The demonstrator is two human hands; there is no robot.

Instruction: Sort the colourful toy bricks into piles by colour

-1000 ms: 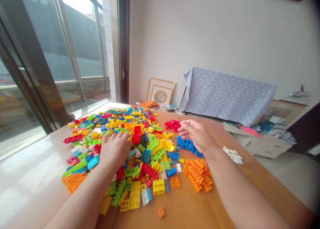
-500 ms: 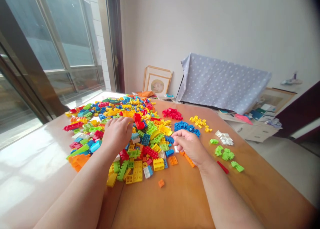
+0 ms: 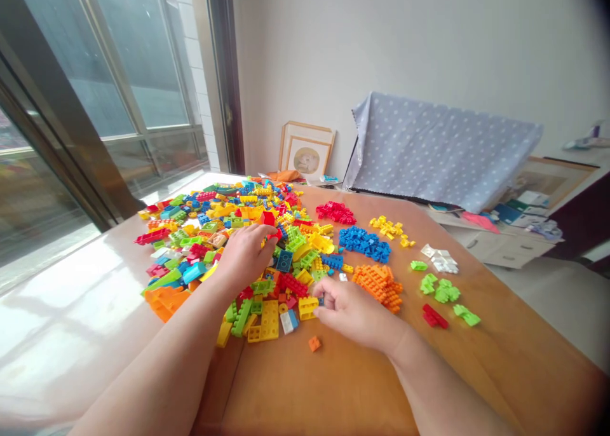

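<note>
My left hand point(image 3: 248, 252) lies over the heap of mixed toy building bricks point(image 3: 269, 318), fingers loosely bent and reaching to the red bricks point(image 3: 268, 218). Its fingertips are partly hidden, and I see nothing held in it. My right hand point(image 3: 350, 309) is closed at the heap's near right edge, thumb and fingers curled together beside a yellow brick point(image 3: 307, 308). Whatever it grips, if anything, is out of sight. Just behind it sits a pile of orange bricks point(image 3: 379, 286). One small orange brick point(image 3: 314, 343) lies alone in front.
Separate piles of red point(image 3: 336, 212), blue point(image 3: 365, 244), yellow point(image 3: 388, 226), white point(image 3: 443, 260) and light green bricks point(image 3: 447, 290) stand on the wooden table point(image 3: 324, 398). Two dark red bricks point(image 3: 435, 316) lie at the right. Beyond are a dotted cloth point(image 3: 443, 150) and a window point(image 3: 143, 61).
My right hand has moved left and nearer to me, from beside the blue pile to the heap's front edge, uncovering the orange pile. My left hand has shifted slightly right over the red bricks.
</note>
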